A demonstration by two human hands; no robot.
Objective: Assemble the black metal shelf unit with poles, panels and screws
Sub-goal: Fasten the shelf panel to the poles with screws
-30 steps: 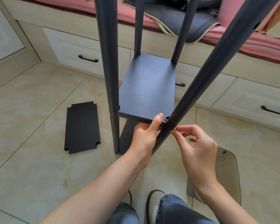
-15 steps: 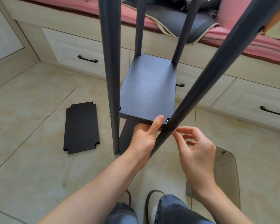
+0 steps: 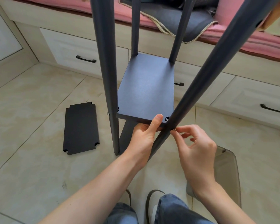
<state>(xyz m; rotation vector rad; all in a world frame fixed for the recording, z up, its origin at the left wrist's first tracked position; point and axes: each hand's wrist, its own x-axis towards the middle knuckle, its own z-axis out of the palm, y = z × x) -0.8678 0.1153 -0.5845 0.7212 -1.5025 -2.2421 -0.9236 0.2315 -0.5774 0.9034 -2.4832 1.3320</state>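
Left hand (image 3: 144, 136) grips the near edge of the shelf panel (image 3: 146, 92), thumb on top, fingers curled underneath. Right beside it, the right hand (image 3: 196, 147) pinches a small silvery screw (image 3: 174, 129) between thumb and forefinger, pressing it against the near right pole (image 3: 205, 76) just below the panel's corner. The other fingers of that hand are loosely spread. The pole runs between the two hands, slanting up to the right.

The shelf is matte black metal, its panel flat and rectangular, with a round notch showing at each near corner where the poles sit. Four poles in view: two near, two far, all rising from the panel's corners. At the near left pole (image 3: 107, 62) a second screw head (image 3: 107, 113) shows at panel height.

One spare panel (image 3: 81, 128) lies flat on the tiled floor (image 3: 31, 167) to the left, well apart from the hands, with all four notched corners visible. Another dark panel sits lower in the frame, partly hidden behind the left hand. A smoky translucent stool (image 3: 226, 175) stands by the right wrist.
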